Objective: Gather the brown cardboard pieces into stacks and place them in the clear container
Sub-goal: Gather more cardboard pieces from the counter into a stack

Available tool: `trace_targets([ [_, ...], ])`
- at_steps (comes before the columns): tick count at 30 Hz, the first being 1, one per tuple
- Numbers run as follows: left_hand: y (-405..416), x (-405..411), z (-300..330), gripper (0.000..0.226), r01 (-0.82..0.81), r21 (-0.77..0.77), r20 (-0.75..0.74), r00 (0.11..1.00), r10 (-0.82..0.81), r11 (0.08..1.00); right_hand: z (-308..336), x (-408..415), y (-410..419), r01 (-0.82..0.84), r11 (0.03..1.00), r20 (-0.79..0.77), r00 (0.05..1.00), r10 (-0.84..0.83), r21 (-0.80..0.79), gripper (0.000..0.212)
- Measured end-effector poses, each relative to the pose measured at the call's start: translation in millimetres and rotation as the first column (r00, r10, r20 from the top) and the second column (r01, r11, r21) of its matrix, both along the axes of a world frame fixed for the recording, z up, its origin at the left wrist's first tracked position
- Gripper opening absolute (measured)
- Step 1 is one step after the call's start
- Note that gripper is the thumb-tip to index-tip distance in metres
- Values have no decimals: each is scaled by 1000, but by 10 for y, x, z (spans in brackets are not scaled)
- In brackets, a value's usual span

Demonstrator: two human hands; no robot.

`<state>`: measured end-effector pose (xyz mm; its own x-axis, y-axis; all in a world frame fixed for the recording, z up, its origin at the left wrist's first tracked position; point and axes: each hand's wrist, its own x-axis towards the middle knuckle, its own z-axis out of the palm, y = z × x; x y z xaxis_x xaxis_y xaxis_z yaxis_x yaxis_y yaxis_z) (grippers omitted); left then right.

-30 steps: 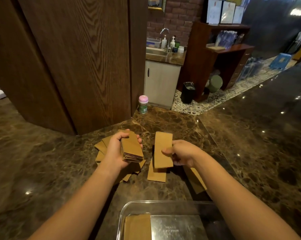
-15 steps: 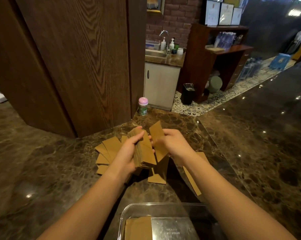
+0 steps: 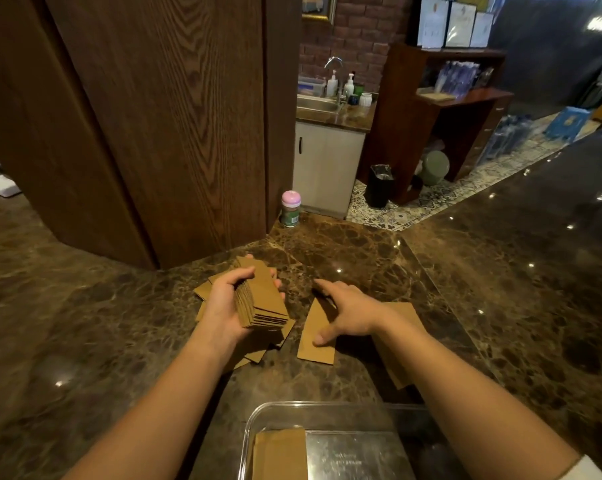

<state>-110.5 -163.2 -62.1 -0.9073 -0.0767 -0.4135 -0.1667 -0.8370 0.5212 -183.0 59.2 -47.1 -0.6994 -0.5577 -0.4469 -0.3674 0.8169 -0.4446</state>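
My left hand [image 3: 225, 303] grips a thick stack of brown cardboard pieces [image 3: 261, 299] a little above the marble counter. My right hand [image 3: 348, 310] is spread, fingers apart, resting on a loose cardboard piece [image 3: 316, 341] lying flat on the counter. More loose pieces [image 3: 204, 289] lie under and left of the stack, and another piece [image 3: 396, 344] lies under my right forearm. The clear container [image 3: 258, 417] sits at the near edge, with a cardboard stack [image 3: 280, 455] inside at its left.
A small pink-lidded jar [image 3: 290, 209] stands at the counter's far edge beside a dark wooden pillar [image 3: 174, 126]. The marble counter [image 3: 500, 289] stretches away to the right. Beyond it are a sink cabinet [image 3: 327, 164] and a black bin [image 3: 380, 185].
My right hand has added its cardboard piece to the stack in my left hand and then dropped, empty, onto a loose piece on the counter. The left hand's stack tilted back flat.
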Motion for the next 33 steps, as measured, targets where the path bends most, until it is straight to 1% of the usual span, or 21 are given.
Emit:
trace_targets([
  [2, 29, -10, -3, 36, -9, 12, -26, 1000, 10, 1000, -104, -24, -34, -33, 996, -69, 997, 39, 88, 127],
  [3, 44, -12, 0, 34, -5, 19, -29, 1000, 5, 1000, -112, -36, -50, -26, 992, -72, 997, 35, 123, 122],
  [4, 57, -14, 2, 33, -3, 26, -22, 1000, 4, 1000, -97, -41, -61, -12, 989, -58, 998, 21, 145, 113],
  [6, 85, -25, 8, 33, -6, 41, 3, 1000, 6, 999, -49, -71, -30, 2, 990, -39, 999, 4, 142, 77],
  [8, 99, -29, 17, 36, -12, 45, 8, 1000, 12, 999, 22, -107, 59, 68, 997, 38, 997, -69, 31, 42],
  [10, 82, -31, 17, 37, -36, 62, -6, 999, 37, 997, 142, -118, 159, 247, 948, 197, 958, -208, -201, 24],
  [11, 75, -30, 21, 38, -52, 73, -14, 998, 53, 996, 216, -119, 193, 394, 857, 290, 907, -305, -331, 15],
  [12, 78, -35, 22, 38, -69, 82, -24, 997, 71, 994, 284, -118, 194, 553, 707, 405, 825, -394, -441, 9],
  [13, 90, -40, 27, 37, -86, 83, -36, 995, 89, 993, 339, -98, 161, 694, 507, 540, 719, -438, -512, 12],
  [14, 116, -50, 27, 35, -101, 76, -53, 993, 105, 992, 383, -62, 98, 798, 301, 666, 602, -441, -522, 15],
  [15, 156, -57, 33, 34, -110, 66, -68, 991, 115, 992, 415, -13, 17, 857, 145, 749, 505, -428, -495, 15],
  [16, 205, -65, 36, 34, -115, 53, -89, 989, 119, 992, 427, 37, -71, 883, 60, 792, 445, -418, -465, 14],
  [17, 260, -67, 47, 36, -117, 38, -110, 987, 120, 992, 430, 97, -164, 893, 30, 810, 420, -409, -449, 14],
  [19, 357, -60, 58, 43, -118, 15, -160, 980, 119, 993, 410, 219, -325, 881, 70, 778, 449, -439, -468, 16],
  [21, 418, -46, 55, 49, -111, -3, -189, 976, 108, 994, 351, 300, -444, 818, 177, 645, 547, -534, -547, 6],
  [24, 404, 0, 47, 45, -69, 24, -183, 980, 73, 997, 299, 367, -579, 670, 355, 405, 703, -584, -652, 13],
  [26, 349, 13, 40, 41, -67, 48, -198, 977, 75, 997, 286, 397, -624, 580, 457, 287, 776, -561, -674, 14],
  [29, 257, 35, 30, 39, -153, 82, -210, 963, 167, 985, 223, 389, -659, 456, 597, 161, 862, -480, -660, 15],
  [31, 209, 76, 37, 18, -159, 43, -193, 967, 165, 986, 182, 345, -688, 357, 715, 38, 906, -421, -601, 18],
  [32, 161, 101, 26, 20, -181, 36, -180, 966, 184, 983, 184, 312, -705, 330, 750, 25, 922, -387, -574, 19],
  [33, 105, 120, 28, 21, -212, 36, -166, 962, 215, 977, 193, 272, -705, 327, 755, 68, 933, -352, -569, 18],
])
